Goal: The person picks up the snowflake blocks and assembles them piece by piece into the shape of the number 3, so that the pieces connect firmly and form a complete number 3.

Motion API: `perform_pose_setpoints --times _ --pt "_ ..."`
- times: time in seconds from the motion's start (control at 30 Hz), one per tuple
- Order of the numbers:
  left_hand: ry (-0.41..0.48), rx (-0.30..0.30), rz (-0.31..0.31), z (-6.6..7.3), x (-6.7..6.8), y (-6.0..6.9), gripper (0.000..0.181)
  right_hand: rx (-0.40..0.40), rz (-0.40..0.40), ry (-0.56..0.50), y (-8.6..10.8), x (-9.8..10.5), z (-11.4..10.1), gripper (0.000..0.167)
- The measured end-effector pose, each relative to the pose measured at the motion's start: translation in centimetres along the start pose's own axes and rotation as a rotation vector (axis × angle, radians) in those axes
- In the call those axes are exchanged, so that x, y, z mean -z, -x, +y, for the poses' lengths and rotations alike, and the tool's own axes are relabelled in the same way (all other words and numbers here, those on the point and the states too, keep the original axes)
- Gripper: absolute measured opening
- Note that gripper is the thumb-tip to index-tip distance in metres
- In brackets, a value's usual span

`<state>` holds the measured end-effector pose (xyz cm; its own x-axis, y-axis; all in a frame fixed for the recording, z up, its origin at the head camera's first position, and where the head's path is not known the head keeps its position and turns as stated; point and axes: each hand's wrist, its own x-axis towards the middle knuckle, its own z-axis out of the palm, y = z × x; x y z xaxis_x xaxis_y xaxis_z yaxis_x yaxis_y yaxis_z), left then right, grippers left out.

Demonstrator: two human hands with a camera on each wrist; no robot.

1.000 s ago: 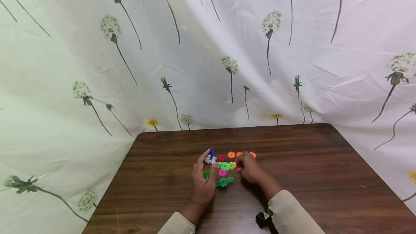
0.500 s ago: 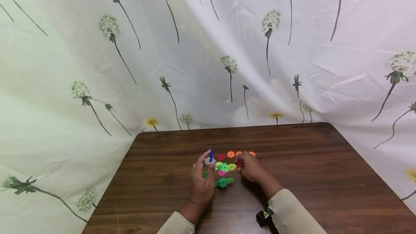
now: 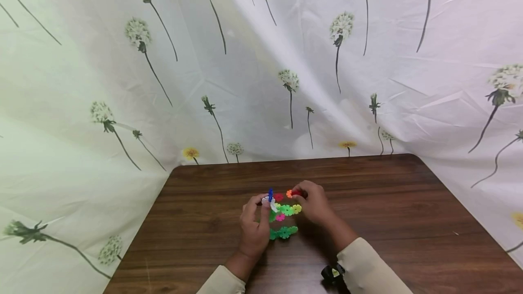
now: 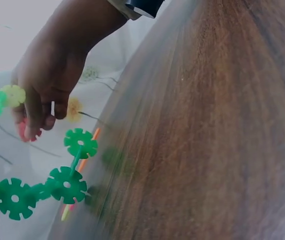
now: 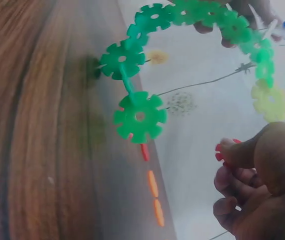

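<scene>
A dark brown wood-grain table (image 3: pixel 408 221) extends to either side of a person's hands, its rounded far corners backed by a white cloth printed with dandelions (image 3: pixel 245 80). The left hand (image 3: pixel 254 227) grips an arched chain of notched green plastic discs (image 3: pixel 287 210) between thumb and fingers, a blue notched disc (image 3: pixel 270 195) upright at its fingertips. The right hand (image 3: pixel 316 202) pinches a thin red notched disc (image 5: pixel 219 152), just beside but apart from the chain's pale-yellow end disc (image 5: pixel 271 101). A flat orange disc (image 3: pixel 288 193) lies near its fingertips.

Dandelion-print cloth (image 3: pixel 253 71) behind brown table (image 3: pixel 384 208)
</scene>
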<state>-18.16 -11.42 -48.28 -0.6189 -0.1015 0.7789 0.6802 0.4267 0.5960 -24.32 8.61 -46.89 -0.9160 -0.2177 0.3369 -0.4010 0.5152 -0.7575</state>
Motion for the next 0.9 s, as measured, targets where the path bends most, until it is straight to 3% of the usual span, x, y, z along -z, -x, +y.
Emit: perform_pose_setpoints --times 0.13,0.23,0.43,0.67,0.9 --pt "0.026 0.024 0.012 0.1 0.0 -0.1 0.021 -0.07 0.044 -0.053 -0.1 0.7 -0.8 0.004" --pt "0.075 0.037 -0.002 0.2 0.0 -0.1 0.019 -0.077 0.068 -0.086 -0.1 1.3 -1.4 0.004" --pt "0.113 0.062 -0.027 0.5 0.0 -0.2 0.016 0.041 0.162 -0.171 0.2 2.3 -3.8 0.014" --pt "0.091 0.055 -0.039 0.8 0.1 -0.2 0.018 0.193 0.149 -0.22 1.1 2.6 -6.8 0.017" --pt "0.1 0.061 -0.076 0.9 0.3 -0.1 0.035 0.21 0.131 -0.228 1.6 2.6 -7.8 0.027"
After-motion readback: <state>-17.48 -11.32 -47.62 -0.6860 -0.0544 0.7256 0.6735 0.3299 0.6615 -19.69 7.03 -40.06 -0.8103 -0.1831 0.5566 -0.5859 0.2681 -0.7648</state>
